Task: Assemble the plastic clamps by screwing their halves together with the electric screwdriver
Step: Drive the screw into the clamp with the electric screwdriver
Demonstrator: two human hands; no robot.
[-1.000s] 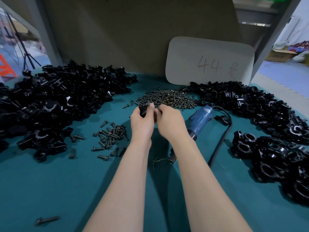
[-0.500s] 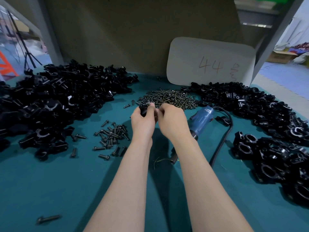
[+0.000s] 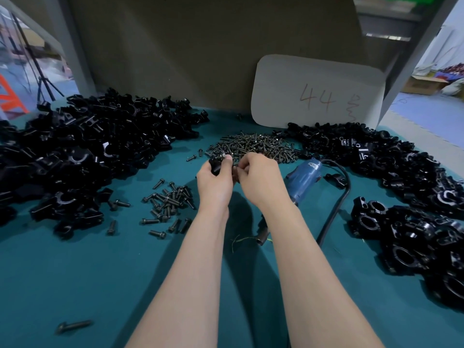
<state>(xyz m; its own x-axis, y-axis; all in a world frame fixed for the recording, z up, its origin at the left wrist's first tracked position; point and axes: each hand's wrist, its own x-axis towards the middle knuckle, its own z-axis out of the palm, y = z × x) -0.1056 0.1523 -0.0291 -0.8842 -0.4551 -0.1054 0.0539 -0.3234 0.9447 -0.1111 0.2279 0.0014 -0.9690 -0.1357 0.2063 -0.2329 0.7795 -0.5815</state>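
My left hand [image 3: 215, 183] grips a black plastic clamp [image 3: 215, 164] above the green table, a silver screw head showing at its top. My right hand [image 3: 261, 179] is closed right beside it, fingertips pinched near the clamp; what they pinch is hidden. The blue electric screwdriver [image 3: 302, 179] lies on the table just right of my right wrist, its black cord [image 3: 335, 212] curving toward me. A heap of small dark screws [image 3: 253, 145] sits just beyond my hands. Longer bolts [image 3: 170, 203] are scattered to the left of my left wrist.
Big piles of black clamp parts fill the left [image 3: 75, 156] and far right [image 3: 376, 151]. Assembled clamps [image 3: 414, 237] lie near right. A white card marked 44 [image 3: 317, 94] leans on the back wall. One bolt [image 3: 72, 326] lies near the front left.
Both hands have stayed together in the same spot over the table, fingers working slightly on the clamp. The screwdriver has not moved.
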